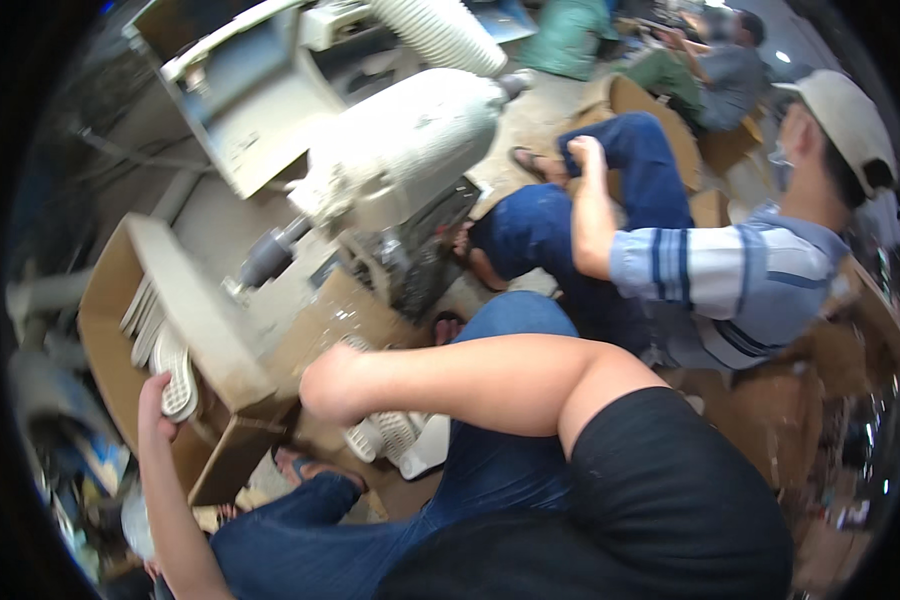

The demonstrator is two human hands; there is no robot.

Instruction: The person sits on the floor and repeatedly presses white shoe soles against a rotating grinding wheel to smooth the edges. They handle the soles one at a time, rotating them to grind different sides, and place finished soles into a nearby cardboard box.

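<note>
Floor, grey. Metal housing, far left. Ribbed duct, far. Green sack, far. Lamp (apparently; blurred), far right.

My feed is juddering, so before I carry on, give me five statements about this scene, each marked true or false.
1. The left hand grips a white shoe sole with a gridded tread. True.

2. The open brown cardboard box is in the right half of the picture. False: it is in the left half.

3. Other white soles lie near the blurred right hand. True.

4. The large rounded machine is bright red. False: it is off-white.

5. The co-worker in the blue-and-white striped shirt is bareheaded. False: a pale cap is worn.
</note>
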